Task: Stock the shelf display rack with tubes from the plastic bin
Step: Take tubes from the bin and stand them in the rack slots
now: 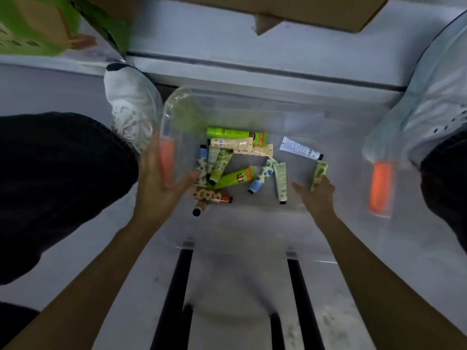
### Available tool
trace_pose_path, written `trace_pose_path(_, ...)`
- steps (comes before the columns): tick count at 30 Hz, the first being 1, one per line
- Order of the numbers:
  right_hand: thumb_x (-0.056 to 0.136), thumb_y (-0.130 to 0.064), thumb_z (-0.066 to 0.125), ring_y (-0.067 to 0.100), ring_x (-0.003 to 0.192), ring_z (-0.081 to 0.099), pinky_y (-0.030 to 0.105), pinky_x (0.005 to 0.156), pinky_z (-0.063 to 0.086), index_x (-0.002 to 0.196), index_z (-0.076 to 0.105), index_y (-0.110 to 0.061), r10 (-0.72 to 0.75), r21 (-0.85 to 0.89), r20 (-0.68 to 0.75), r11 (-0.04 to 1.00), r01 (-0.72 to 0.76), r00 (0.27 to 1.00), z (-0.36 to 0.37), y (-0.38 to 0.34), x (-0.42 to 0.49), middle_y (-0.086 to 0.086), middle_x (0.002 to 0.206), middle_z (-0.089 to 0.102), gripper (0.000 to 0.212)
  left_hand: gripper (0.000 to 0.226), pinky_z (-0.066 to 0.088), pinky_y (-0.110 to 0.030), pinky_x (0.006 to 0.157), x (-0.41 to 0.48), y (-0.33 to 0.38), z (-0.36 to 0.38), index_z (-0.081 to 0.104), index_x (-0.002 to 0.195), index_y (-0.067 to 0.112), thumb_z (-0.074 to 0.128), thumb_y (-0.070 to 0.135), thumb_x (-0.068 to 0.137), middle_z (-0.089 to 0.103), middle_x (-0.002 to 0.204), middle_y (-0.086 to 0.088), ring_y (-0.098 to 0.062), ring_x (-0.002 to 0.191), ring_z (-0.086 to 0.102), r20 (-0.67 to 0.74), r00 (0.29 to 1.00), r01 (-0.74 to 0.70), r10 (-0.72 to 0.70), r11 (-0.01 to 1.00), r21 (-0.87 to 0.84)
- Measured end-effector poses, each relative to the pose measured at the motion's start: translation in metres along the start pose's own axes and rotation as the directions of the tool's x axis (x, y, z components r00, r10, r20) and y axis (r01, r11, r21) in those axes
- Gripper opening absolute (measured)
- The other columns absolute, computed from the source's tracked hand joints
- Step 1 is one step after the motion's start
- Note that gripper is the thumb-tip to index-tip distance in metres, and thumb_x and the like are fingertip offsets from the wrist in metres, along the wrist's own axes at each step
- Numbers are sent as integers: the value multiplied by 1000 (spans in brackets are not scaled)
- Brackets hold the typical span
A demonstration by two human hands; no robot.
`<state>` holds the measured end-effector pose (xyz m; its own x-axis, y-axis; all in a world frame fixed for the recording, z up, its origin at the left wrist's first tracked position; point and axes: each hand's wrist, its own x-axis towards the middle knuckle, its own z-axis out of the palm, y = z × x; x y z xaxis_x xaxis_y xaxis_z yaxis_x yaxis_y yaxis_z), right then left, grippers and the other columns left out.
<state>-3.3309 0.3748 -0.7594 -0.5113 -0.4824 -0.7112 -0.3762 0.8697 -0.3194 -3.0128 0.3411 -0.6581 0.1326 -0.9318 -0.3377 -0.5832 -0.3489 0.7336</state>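
**Stocking unfinished: many tubes in bin**

I find the bin [252,109] on the floor between the feet, with a dozen or so tubes [227,170] loose on its bottom. The left hand [159,183] lies flat-fingered against the bin's left wall, grasping nothing. The right hand [318,198] pinches one green tube [319,174] at the pile's right edge (lower end hidden). No rack shows, so the stocked count is unknown. I judge much is left.

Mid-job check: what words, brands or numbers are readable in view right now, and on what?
Nothing reads clearly.
White plastic tube with black cap: rows of fine print, blurred.
Bright green tube with orange band: round logo, unreadable.
Green cardboard box: dark print, blurred.
Pale green patterned tube in right hand: too small.
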Motion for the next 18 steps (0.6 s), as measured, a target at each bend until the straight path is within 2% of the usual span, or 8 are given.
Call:
trace_pose_path(2, 75, -39, 76, 40, 124, 36, 47, 103, 38, 142, 27, -6, 22, -48, -51, 999, -25, 998, 7, -4, 1, 19, 139, 29, 89, 105, 31, -28, 104, -1, 2, 4, 18, 152, 26, 76, 53, 70, 33, 146, -6, -6, 130, 31, -38, 999, 7, -8, 1000, -21)
trace_pose_path(4, 76, -39, 75, 40, 124, 33, 47, 101, 36, 142, 26, -6, 33, -62, -96, 997, -39, 995, 13, -4, 5, 19, 139, 26, 88, 101, 34, -31, 105, -1, 2, 6, 20, 151, 29, 76, 50, 70, 36, 144, -5, -8, 130, 34, -53, 998, 25, -27, 999, -42)
trace_pose_path(7, 79, -39, 73, 41, 124, 32, 46, 101, 32, 142, 24, -3, 48, -101, -118, 993, -61, 992, 19, -8, 10, 21, 140, 27, 88, 94, 40, -42, 107, 3, -3, 5, 29, 147, 34, 71, 59, 67, 42, 141, -1, -14, 132, 41, -41, 995, 90, -95, 989, -116)
trace_pose_path(10, 82, -39, 69, 42, 125, 34, 46, 104, 30, 139, 27, -1, 64, -124, -159, 989, -84, 985, 19, -10, 13, 23, 139, 30, 81, 79, 48, -51, 98, 5, -4, 5, 45, 135, 33, 73, 57, 65, 56, 117, -9, -28, 115, 56, -2, 992, 125, -129, 963, -238)
trace_pose_path(12, 84, -37, 69, 41, 125, 35, 47, 104, 29, 136, 29, 1, 45, -134, -181, 989, -70, 982, 19, -11, 13, 23, 138, 32, 76, 76, 51, -48, 95, 5, -2, 5, 50, 131, 27, 74, 53, 63, 58, 101, 0, -24, 104, 60, 4, 989, 141, -146, 946, -292)
trace_pose_path(16, 85, -29, 68, 39, 123, 40, 48, 101, 35, 132, 32, 1, 38, -100, -203, 993, -59, 979, 20, -13, 17, 22, 134, 39, 66, 76, 52, -46, 94, 5, -1, 7, 53, 128, 30, 75, 52, 58, 57, 100, 1, -21, 104, 59, 5, 983, 175, -184, 930, -324)
trace_pose_path(18, 88, -24, 64, 40, 119, 44, 47, 97, 38, 126, 37, 2, 42, -87, -198, 994, -60, 979, 20, -12, 22, 23, 130, 45, 53, 79, 52, -48, 93, 5, -3, 7, 53, 129, 29, 74, 55, 58, 59, 108, -10, -23, 105, 59, -3, 979, 193, -205, 924, -331)
